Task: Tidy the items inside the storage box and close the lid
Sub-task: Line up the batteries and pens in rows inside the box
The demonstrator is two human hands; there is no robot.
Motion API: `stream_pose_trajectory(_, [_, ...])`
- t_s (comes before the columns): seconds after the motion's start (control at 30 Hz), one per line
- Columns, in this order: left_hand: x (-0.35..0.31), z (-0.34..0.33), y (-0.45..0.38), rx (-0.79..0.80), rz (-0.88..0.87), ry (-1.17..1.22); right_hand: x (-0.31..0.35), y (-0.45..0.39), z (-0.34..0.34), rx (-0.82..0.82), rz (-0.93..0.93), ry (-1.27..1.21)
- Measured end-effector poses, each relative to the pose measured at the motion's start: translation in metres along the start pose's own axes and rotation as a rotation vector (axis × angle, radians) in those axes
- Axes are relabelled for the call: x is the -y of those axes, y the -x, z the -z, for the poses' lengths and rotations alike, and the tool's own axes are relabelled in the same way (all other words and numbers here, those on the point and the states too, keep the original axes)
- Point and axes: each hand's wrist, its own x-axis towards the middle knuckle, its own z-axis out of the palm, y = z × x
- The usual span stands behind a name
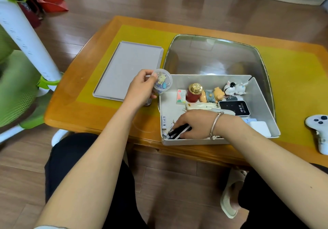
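- Storage box [264, 97]: grey, lidless, at the near edge of the worktop [74, 104], right of centre, partly resting on a metal tray [213, 55].
- Lid [127, 69]: grey, flat on the worktop just left of the box, apart from it.
- Left hand [142, 88]: raised above the lid's near right corner, fingers and thumb curled round a small clear round container [162, 81] holding coloured clips.
- Right hand [195, 124]: inside the box at its near left corner, fingers curled round black pens [177, 132]; a bangle [215, 122] sits on the wrist.
- Box contents, far side: red jar with gold cap [193, 92], pig figurine [213, 95] lying beside it, two white cat figurines [234, 87] at the far right corner.
- Box contents, middle: dark Wi-Fi device [234, 107], white stapler [200, 106] partly hidden by the right hand.
- White game controller [319, 127]: on the worktop at the right edge, well apart from the box.
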Motion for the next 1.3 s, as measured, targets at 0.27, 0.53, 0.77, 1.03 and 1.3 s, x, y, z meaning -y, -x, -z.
stream_pose_trajectory(0.27, [0.001, -0.002, -0.002, 0.007, -0.014, -0.005, -0.003, -0.009, -0.004, 0.000, -0.053, -0.234])
stream_pose_trajectory(0.53, [0.004, -0.007, -0.003, 0.042, -0.113, -0.068, -0.019, -0.012, 0.008, -0.594, -0.186, -0.283])
stream_pose_trajectory(0.77, [0.003, -0.015, -0.002, 0.078, -0.225, -0.107, -0.016, -0.028, 0.016, -0.701, -0.143, -0.333])
stream_pose_trajectory(1.03, [0.011, -0.015, -0.001, 0.047, -0.369, -0.592, -0.026, -0.031, 0.012, -0.708, -0.215, -0.358])
stream_pose_trajectory(1.3, [0.018, -0.016, 0.000, 0.207, -0.458, -0.754, -0.026, -0.020, 0.015, -0.679, -0.144, -0.511])
